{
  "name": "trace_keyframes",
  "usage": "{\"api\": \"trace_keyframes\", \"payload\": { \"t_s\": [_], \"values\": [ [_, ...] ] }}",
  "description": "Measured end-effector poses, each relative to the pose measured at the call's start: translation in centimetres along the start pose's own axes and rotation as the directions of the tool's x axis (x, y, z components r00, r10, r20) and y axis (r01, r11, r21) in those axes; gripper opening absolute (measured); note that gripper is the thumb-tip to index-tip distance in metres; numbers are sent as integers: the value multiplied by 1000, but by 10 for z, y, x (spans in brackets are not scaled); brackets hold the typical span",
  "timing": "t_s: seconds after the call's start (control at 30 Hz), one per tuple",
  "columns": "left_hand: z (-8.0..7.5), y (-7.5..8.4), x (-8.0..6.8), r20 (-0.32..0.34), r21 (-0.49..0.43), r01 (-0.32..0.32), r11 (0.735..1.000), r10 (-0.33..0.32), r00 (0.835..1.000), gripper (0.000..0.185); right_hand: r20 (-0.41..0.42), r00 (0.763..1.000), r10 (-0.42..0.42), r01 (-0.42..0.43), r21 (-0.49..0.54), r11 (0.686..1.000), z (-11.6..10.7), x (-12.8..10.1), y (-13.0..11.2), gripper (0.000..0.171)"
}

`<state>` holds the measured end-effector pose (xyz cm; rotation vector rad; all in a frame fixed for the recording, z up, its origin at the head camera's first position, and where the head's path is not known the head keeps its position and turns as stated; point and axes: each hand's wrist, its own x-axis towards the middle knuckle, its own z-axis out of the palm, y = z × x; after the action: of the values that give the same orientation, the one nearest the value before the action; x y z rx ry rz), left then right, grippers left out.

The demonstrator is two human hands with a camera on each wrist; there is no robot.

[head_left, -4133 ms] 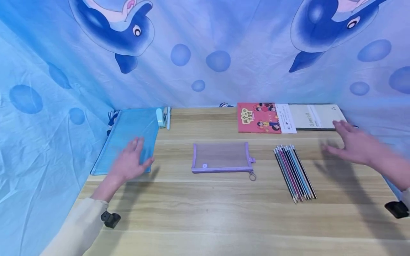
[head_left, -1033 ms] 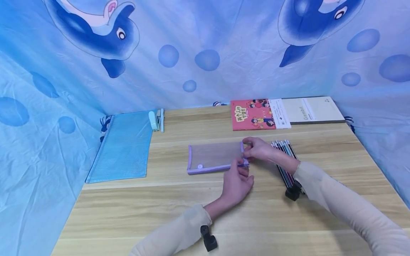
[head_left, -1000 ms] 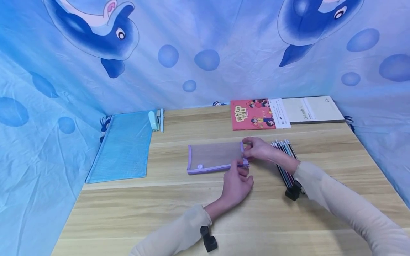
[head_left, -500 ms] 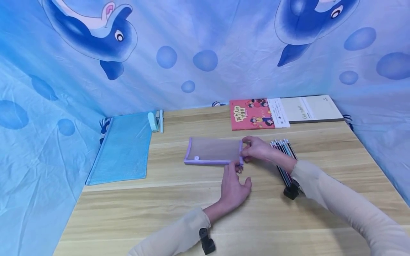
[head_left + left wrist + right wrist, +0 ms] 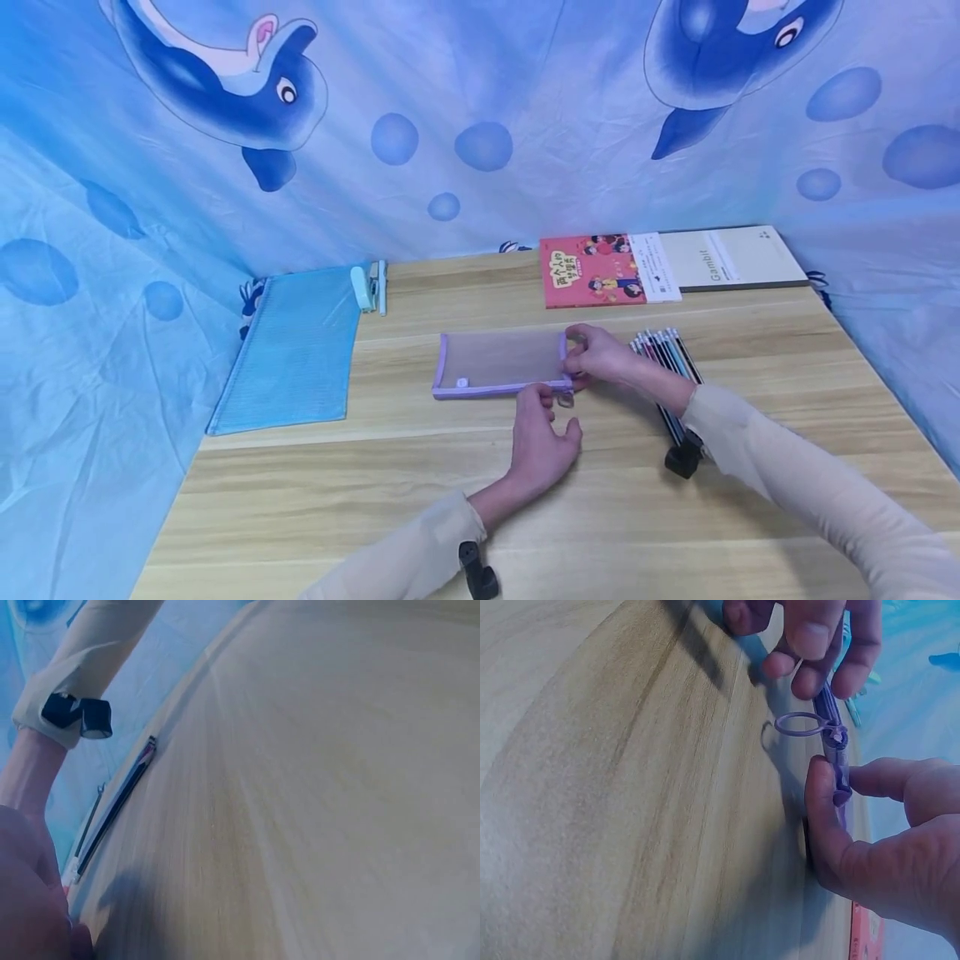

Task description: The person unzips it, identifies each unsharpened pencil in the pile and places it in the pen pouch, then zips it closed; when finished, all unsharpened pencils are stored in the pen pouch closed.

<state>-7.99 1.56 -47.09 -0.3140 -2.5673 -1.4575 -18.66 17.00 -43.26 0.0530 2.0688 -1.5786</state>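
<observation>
On the wooden tabletop [image 5: 450, 500], before a blue dolphin-print cloth, a purple mesh pouch [image 5: 501, 367] lies flat, its right end pinched by the right hand [image 5: 600, 357]. It is judged light, limp and slippery, best steadied there, while the zipper ring [image 5: 799, 724] is reached for by the left hand [image 5: 542, 433], whose fingers [image 5: 810, 634] are curled, holding nothing.

Blue mesh pouch [image 5: 296, 350] lay far left, red picture book [image 5: 588, 271] and grey notebook [image 5: 731, 258] sat at the back, pencils [image 5: 667, 354] lay right.

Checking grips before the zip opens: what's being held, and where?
The right hand pinches the purple mesh pouch at its zipper-end corner; the left hand holds nothing.
</observation>
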Motion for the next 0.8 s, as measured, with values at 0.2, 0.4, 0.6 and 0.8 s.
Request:
{"api": "trace_keyframes", "payload": {
  "t_s": [0.2,0.4,0.6,0.8],
  "values": [
    [-1,7,-2,77,-41,-32,999,35,996,52,-13,1000,-19,19,4,1000,-1,0,2,74],
    [1,9,1,137,-274,94,957,-58,989,49,0,1000,-31,31,-6,999,3,0,6,74],
    [3,8,10,117,-379,177,908,-142,983,48,1,1000,-23,23,-35,999,4,1,7,73],
    [7,9,18,63,-353,203,913,-194,979,44,-2,999,-42,42,-39,998,0,1,6,72]
  ]
}}
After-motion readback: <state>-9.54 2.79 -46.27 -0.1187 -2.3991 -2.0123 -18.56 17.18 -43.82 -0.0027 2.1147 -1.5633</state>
